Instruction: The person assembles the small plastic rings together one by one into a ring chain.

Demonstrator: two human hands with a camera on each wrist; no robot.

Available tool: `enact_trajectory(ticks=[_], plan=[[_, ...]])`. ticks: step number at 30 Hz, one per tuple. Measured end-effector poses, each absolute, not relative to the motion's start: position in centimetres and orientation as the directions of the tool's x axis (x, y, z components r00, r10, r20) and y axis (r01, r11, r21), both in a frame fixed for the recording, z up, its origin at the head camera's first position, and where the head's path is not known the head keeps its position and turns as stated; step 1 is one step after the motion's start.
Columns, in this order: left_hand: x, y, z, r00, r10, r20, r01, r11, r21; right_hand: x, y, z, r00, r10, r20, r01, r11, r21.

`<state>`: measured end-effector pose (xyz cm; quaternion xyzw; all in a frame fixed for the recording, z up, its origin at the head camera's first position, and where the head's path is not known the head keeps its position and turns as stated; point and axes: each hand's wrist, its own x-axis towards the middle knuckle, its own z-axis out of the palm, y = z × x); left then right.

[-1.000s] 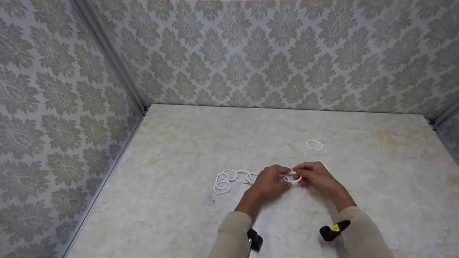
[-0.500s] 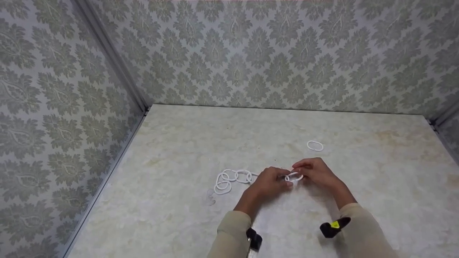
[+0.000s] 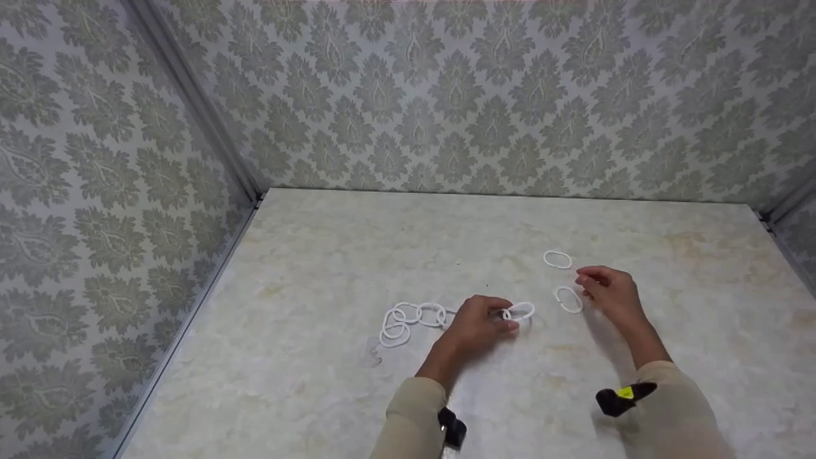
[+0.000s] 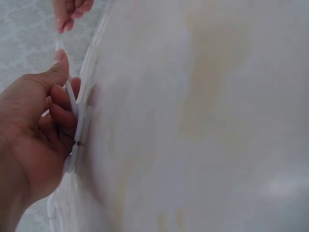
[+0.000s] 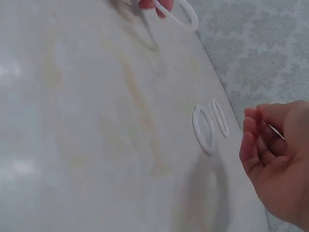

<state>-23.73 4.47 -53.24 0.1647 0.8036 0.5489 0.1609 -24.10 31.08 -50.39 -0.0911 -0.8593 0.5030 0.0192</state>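
Note:
A chain of white oval plastic links [image 3: 440, 315] lies across the table, and its right end is raised in my left hand [image 3: 475, 325]. Thumb and fingers pinch the chain there, with the last link [image 3: 531, 310] sticking out to the right. In the left wrist view, linked pieces [image 4: 78, 123] run along the fingers of that hand. My right hand [image 3: 613, 296] hovers right of a loose white link [image 3: 570, 312], its fingers loosely bent and nothing visible between them. Farther back lies another loose link [image 3: 558, 252]. My left palm hides part of the chain.
The pale marbled table [image 3: 306, 255] ends at a patterned wall [image 3: 421, 95] behind and another on the left [image 3: 95, 223]. Near the chain's left end lies a small transparent scrap [image 3: 374, 352]. Black cameras sit at both sleeves.
My right hand has left the chain's end and moved right and back. The nearer loose link, mostly hidden before, now shows. The left hand stays put with the chain, its end link tilting.

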Motion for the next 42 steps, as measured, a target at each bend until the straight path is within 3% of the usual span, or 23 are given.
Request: enact_trajectory(ticks=[9, 18, 22, 29, 36, 42], plan=[[-23.9, 4.3, -53.3, -0.892, 0.452, -0.020, 0.156, 0.349, 0.924, -23.9, 31.5, -51.9, -0.981, 0.158, -0.114, 0.194, 0.722, -0.664], [-24.6, 4.1, -53.5, -0.910, 0.412, -0.037, 0.129, 0.368, 0.921, -24.4, 31.1, -51.7, -0.960, 0.136, -0.245, 0.259, 0.765, -0.590], [-24.8, 3.8, -53.5, -0.916, 0.398, -0.042, 0.107, 0.346, 0.932, -24.4, 31.3, -51.4, -0.968, 0.081, -0.236, 0.218, 0.732, -0.645], [-24.8, 3.5, -53.3, -0.915, 0.402, -0.038, 0.085, 0.283, 0.955, -24.2, 30.3, -50.5, -0.993, -0.030, -0.112, 0.079, 0.534, -0.842], [-25.0, 3.6, -53.1, -0.921, 0.386, -0.044, 0.080, 0.299, 0.951, -23.7, 27.6, -49.4, -0.985, -0.171, 0.038, -0.121, 0.505, -0.854], [-25.0, 3.6, -52.9, -0.924, 0.379, -0.051, 0.089, 0.342, 0.935, -23.6, 25.8, -49.6, -0.979, -0.202, 0.007, -0.096, 0.436, -0.895]])
